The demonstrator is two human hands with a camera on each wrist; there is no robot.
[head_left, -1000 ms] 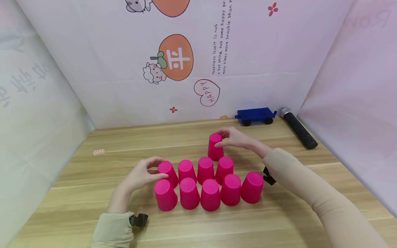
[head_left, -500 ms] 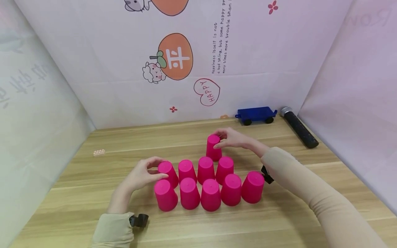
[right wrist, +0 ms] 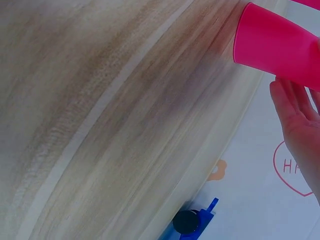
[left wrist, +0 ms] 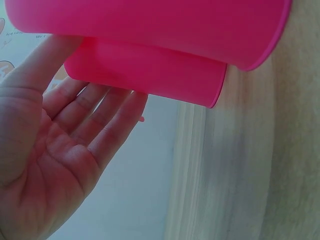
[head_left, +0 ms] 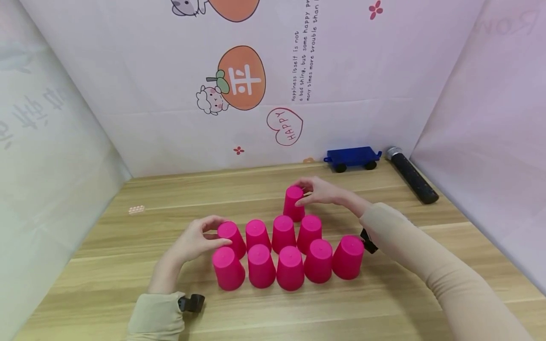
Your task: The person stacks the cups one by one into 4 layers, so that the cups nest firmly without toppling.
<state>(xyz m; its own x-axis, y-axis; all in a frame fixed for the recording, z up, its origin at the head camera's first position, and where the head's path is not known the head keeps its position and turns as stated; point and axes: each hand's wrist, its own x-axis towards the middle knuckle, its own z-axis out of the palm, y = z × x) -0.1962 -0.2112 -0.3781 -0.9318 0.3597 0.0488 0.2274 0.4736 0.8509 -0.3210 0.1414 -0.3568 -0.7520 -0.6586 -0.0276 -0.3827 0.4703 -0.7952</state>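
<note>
Pink cups stand upside down in two rows on the wooden table, with one more behind them. My left hand [head_left: 197, 240] holds the leftmost cup [head_left: 232, 240] of the second row between thumb and fingers; in the left wrist view, its fingers touch that cup [left wrist: 150, 72] behind a nearer cup [left wrist: 160, 22]. My right hand [head_left: 321, 190] grips the single rear cup [head_left: 292, 207] from its right side. The right wrist view shows this cup [right wrist: 272, 45] close to the tabletop, part of the hand cut off. Front-row cups [head_left: 290, 272] stand untouched.
A blue toy wagon [head_left: 351, 157] stands by the back wall, with a black microphone [head_left: 413, 177] lying to its right. A small pale dotted piece [head_left: 136, 209] lies at the left. White printed sheets [head_left: 170, 118] enclose the table [head_left: 98, 265] behind and on both sides.
My right hand has shifted the rear cup slightly left during the first half second, then stays nearly still. The left hand and the other cups keep their places.
</note>
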